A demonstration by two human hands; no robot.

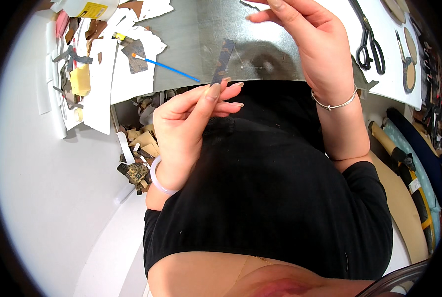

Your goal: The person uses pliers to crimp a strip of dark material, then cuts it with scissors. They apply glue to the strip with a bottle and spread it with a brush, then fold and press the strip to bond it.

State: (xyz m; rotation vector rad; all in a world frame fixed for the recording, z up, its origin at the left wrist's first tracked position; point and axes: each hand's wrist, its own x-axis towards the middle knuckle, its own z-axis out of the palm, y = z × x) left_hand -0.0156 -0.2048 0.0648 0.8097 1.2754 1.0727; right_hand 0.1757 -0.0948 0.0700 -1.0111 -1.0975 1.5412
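Note:
Pinched between the thumb and fingers of my left hand [196,109] is a narrow dark strip of patterned material [224,57], held upright at the near edge of the grey work surface. My right hand [312,37] is raised over the far part of that surface, thumb and fingers drawn together. Its fingertips are partly cut off by the upper edge, so what they hold, if anything, cannot be made out. A thin dark sliver [249,6] shows just left of those fingers. A blue-handled brush [169,69] lies left of the strip, its tip on a dark patterned scrap [134,55].
Black scissors [368,44] and an awl-like tool [400,43] lie at the right. White paper [109,94], a yellow sponge [80,81] and a white container [89,7] sit at the left. Below the table edge are several scraps [136,168]; rolls of material [419,148] stand right.

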